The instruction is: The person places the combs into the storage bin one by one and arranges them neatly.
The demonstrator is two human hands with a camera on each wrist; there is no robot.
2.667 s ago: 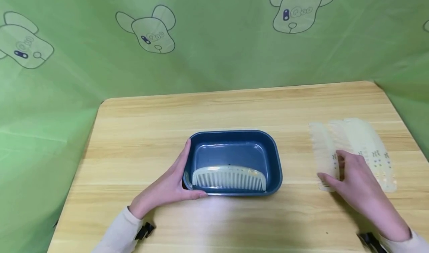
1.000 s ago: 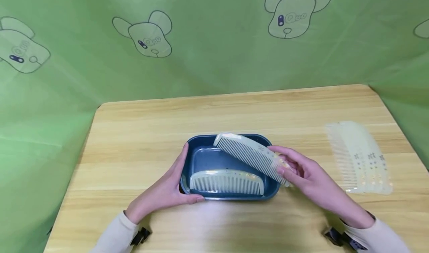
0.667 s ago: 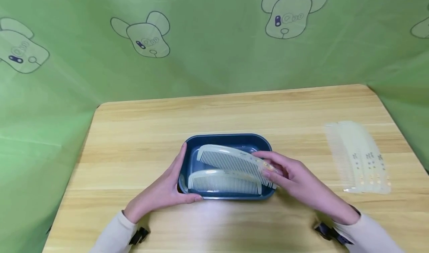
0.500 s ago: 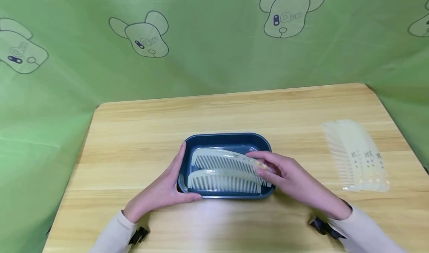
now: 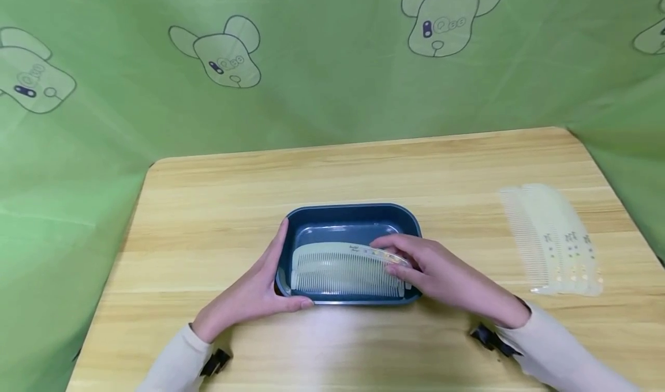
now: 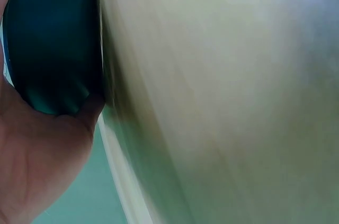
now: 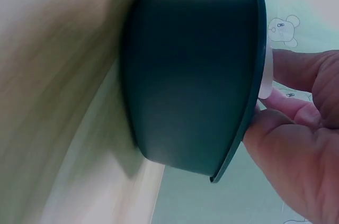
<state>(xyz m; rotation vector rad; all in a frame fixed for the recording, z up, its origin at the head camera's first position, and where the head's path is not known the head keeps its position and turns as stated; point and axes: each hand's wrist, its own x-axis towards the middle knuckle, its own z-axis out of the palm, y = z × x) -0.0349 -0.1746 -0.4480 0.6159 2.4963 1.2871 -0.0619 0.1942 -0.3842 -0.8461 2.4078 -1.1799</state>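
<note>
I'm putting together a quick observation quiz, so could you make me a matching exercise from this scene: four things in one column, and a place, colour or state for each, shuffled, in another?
Column one
1. Left hand
2. Tray
3. Right hand
4. Spread combs

Column two
A. Overlapping on the right side of the table
B. Pinching one end of a comb
C. Gripping the tray's left end
D. Dark blue

Right pairs: 1-C, 2-D, 3-B, 4-A

Lower comb point(image 5: 343, 289) partly hidden under upper comb point(image 5: 327, 248).
</note>
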